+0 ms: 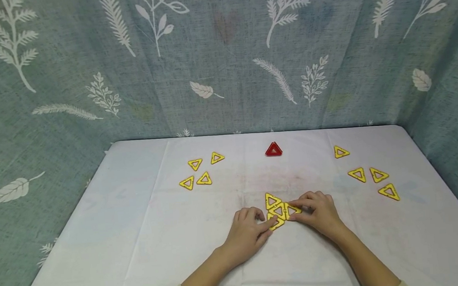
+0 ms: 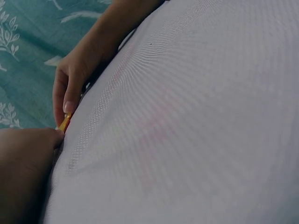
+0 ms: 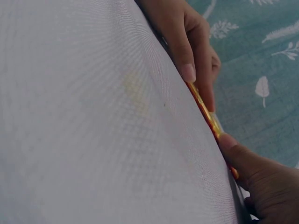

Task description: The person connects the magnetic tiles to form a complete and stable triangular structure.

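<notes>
Near the middle of the white table, several yellow triangle tiles lie flat, edge to edge, around a central tile (image 1: 277, 210). My left hand (image 1: 245, 236) is at the lower tile (image 1: 276, 224), index fingertip on its top and thumb near its front edge. From the right, my right hand (image 1: 318, 212) pinches the right tile (image 1: 291, 210) between thumb and fingers, its edge against the central one. The upper tile (image 1: 272, 201) is touched by neither hand. Both wrist views show the tiles edge-on, partly hidden by fingers.
Several loose yellow triangles (image 1: 204, 179) lie at the back left, and several more (image 1: 356, 175) at the right. A red triangle (image 1: 273, 149) sits near the table's back edge. Leaf-patterned green-blue curtain (image 1: 222, 62) surrounds the white tabletop (image 1: 160, 240).
</notes>
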A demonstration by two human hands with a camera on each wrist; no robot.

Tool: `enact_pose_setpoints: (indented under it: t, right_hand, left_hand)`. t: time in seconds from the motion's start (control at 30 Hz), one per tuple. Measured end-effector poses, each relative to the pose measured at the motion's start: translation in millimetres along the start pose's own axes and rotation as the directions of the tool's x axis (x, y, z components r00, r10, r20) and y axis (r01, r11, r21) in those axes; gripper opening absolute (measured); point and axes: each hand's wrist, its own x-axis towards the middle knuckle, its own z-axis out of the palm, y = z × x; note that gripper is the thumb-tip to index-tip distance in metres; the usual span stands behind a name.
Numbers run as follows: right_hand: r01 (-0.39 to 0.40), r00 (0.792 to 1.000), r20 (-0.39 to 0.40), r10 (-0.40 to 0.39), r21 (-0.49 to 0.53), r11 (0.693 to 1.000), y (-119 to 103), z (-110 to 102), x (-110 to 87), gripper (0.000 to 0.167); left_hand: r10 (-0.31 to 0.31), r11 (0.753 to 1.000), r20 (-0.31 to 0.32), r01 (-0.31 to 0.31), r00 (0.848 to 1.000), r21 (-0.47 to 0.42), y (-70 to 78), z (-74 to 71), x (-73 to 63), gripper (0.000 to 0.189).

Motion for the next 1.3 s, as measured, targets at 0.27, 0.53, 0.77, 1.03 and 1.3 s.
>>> enact_pose_setpoints:
  t: [0.27,0.53,0.77,1.03,1.3]
  right_hand:
    - [-0.011,1.0,-0.011,0.011,0.012,1.0,1,-1,-0.6,0.035]
    - [-0.025,0.999,0.044,0.023,0.035,0.999,1,2,-0.1,0.042]
    - [-0.095,0.995,0.023,0.093,0.094,0.991,4,-2,-8.7,0.039]
    - [-0.094,0.996,0.007,0.094,0.009,0.996,2,3,-4.4,0.032]
    - [-0.127,0.987,0.09,0.135,-0.088,0.988,-4,-3,0.0,0.036]
  left_hand:
    - [-0.135,0.976,0.007,0.135,0.991,-0.174,-3.2,1.9,1.9,0.058]
    - [-0.37,0.906,0.004,0.362,0.929,-0.218,-14.0,5.5,19.9,0.058]
    - [-0.429,0.873,0.002,0.415,0.903,-0.257,-15.9,9.9,40.3,0.052]
    - [-0.495,0.834,-0.053,0.457,0.867,-0.31,-17.9,10.3,39.2,0.053]
    - [-0.517,0.803,-0.034,0.471,0.855,-0.365,-16.3,7.7,42.5,0.051]
